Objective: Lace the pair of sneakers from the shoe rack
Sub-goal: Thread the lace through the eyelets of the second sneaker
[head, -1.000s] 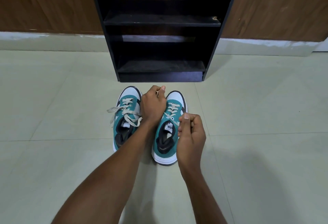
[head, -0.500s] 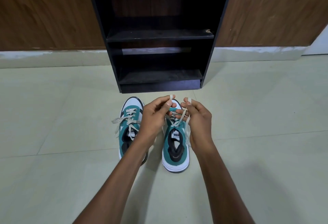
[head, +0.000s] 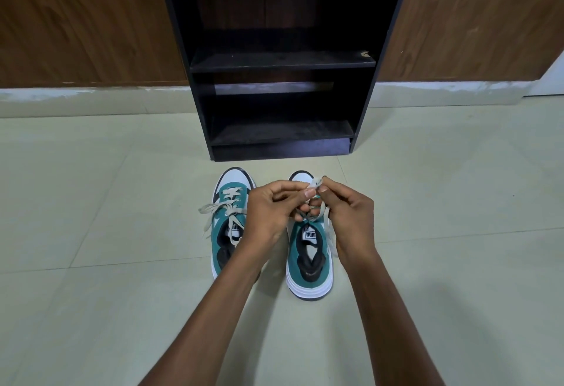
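left sneaker [head: 229,233]: teal upper, white toe and sole, black trim and lining
right sneaker [head: 309,259]: teal, white toe, white ribbed sole, black lining
laces [head: 213,209]: beige
shoe rack [head: 282,61]: black
floor [head: 91,278]: pale greenish tiles
wall panels [head: 76,19]: brown wood grain

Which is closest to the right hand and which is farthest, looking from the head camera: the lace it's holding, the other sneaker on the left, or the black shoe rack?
1. The lace, pinched in the right hand, above the right sneaker.
2. The left sneaker, on the floor past the left hand.
3. The black shoe rack, back against the wall.
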